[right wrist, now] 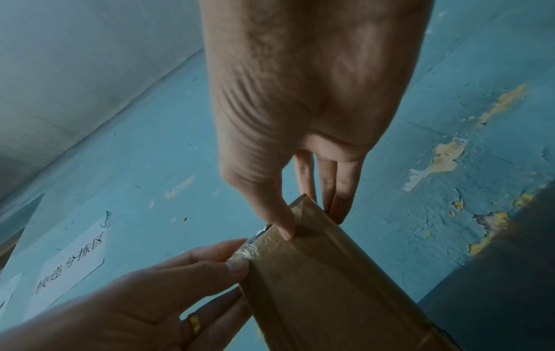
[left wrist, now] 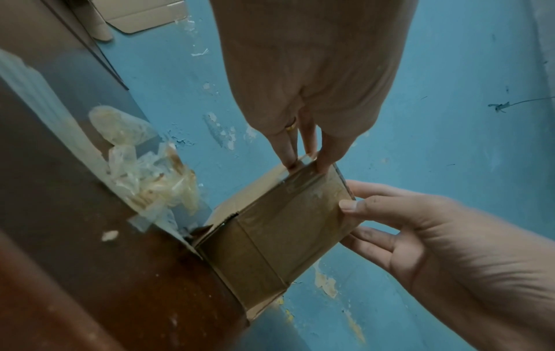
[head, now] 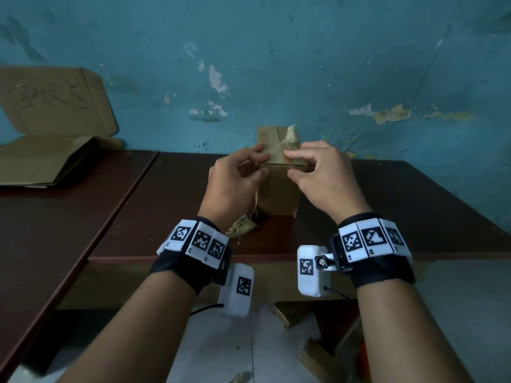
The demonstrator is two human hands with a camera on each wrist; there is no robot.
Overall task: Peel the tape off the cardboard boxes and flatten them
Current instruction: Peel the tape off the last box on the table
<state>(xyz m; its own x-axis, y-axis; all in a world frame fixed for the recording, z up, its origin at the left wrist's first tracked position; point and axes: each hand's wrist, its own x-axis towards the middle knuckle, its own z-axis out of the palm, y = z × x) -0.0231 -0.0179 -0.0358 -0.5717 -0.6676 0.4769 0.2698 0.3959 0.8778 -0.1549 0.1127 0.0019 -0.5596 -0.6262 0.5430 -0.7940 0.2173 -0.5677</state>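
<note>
Peeling teal wall (head: 304, 64), glossy taped cardboard box (head: 279, 189)

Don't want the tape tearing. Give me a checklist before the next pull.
1. Box standing on the table: ok.
2. Left hand steadying the box's top edge: ok.
3. Right hand grip on that top edge: ok.
4. Tape edge lifted enough to pull: cannot tell.
5. Earlier tape scraps clear of the box: not ok, they lie against its base.
6. Flattened cardboard out of the way: ok.
</note>
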